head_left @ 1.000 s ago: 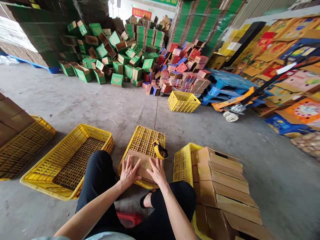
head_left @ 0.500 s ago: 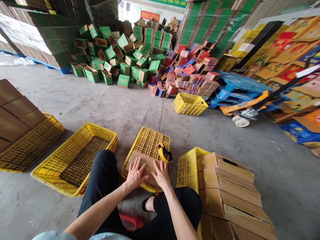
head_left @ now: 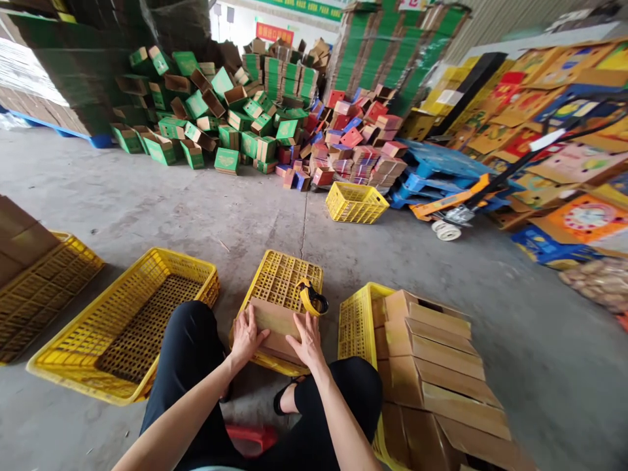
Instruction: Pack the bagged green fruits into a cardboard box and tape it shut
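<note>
A brown cardboard box [head_left: 275, 322] lies on an upturned yellow plastic crate [head_left: 279, 278] between my knees. My left hand [head_left: 246, 337] grips its left end, thumb across the top and fingers along the edge. At the right end, my right hand [head_left: 307, 339] holds it in the same way. Just beyond my right fingertips a yellow and black tape dispenser [head_left: 309, 299] rests on the crate. The underside of the box is hidden.
Left of me stands an open yellow basket [head_left: 122, 320]; another basket [head_left: 53, 288] carries cardboard boxes. To my right, a yellow crate [head_left: 360, 320] is packed with flat-topped boxes [head_left: 441, 360]. Farther off are a yellow basket [head_left: 356, 204], a pallet jack [head_left: 456, 206] and piled cartons [head_left: 235, 124].
My hands have gone from lying spread on top of the box to holding its two ends. My view has turned a little to the right.
</note>
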`<state>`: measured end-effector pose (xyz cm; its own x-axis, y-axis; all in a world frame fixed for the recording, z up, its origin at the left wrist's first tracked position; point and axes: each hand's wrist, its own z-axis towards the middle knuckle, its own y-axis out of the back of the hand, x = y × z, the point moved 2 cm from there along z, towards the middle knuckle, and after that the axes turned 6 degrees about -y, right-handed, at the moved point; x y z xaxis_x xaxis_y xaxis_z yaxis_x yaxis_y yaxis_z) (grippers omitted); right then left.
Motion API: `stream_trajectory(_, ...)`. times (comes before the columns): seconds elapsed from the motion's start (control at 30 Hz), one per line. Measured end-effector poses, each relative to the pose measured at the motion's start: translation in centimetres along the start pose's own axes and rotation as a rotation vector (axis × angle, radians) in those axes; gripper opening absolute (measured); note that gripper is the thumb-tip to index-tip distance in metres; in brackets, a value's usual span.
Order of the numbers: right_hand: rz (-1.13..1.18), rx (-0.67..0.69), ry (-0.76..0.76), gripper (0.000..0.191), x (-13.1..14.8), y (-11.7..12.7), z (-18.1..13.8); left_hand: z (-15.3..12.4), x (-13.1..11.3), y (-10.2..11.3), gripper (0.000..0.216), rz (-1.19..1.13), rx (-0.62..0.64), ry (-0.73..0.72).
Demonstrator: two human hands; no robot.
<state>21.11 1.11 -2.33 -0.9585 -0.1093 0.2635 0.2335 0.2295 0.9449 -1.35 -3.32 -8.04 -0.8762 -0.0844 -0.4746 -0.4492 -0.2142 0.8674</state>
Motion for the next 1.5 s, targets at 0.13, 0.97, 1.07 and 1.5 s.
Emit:
stream_trajectory(0.13, 0.264, -0.187, -0.188, 0.091, -2.2, 0.2, -0.6, -0.4, 0.6, -0.3, 0.088, 0.024, -0.039, -0.038)
stream_trajectory(0.97, 0.343, -0.057, -0.389, 0.047, -5.8, 3.8, 4.0, -1.3, -0.4, -0.1, 0.099, 0.127, -0.156, -0.115)
stream_trajectory(1.07, 0.259, -0.001, -0.368, 0.044, -4.8, 4.3, 7.8, -1.4, -0.4, -0.3, 0.095, 0.133, -0.194, -0.132)
stream_trajectory(1.5, 0.127, 0.086, -0.519, 0.03, -1.5, 3.5, 14.5, -1.9, -0.5, -1.7, 0.099, 0.146, -0.183, -0.08)
